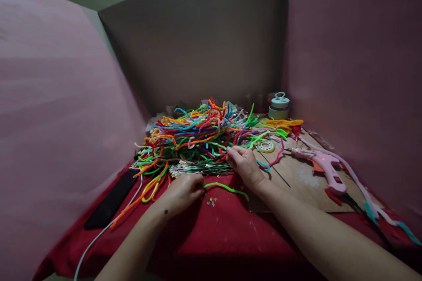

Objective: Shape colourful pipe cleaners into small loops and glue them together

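A big tangled heap of coloured pipe cleaners [201, 129] lies at the back of a red cloth [217, 232]. My left hand [184, 191] rests on the cloth with its fingers pinched on one end of a bright green pipe cleaner [227, 189], which curves to the right. My right hand [244, 162] reaches to the heap's front edge, fingertips closed on a strand there; which strand I cannot tell. A bundle of thin green wire stems with pale tips [201, 168] lies between the hands.
A pink glue gun [321, 164] lies on a brown board [296, 175] at right, its cord trailing off. A small tape roll [265, 146], a round lidded tin [279, 106], a black flat object [110, 204] and a white cable [99, 235] sit around. Pink and grey panels wall the space.
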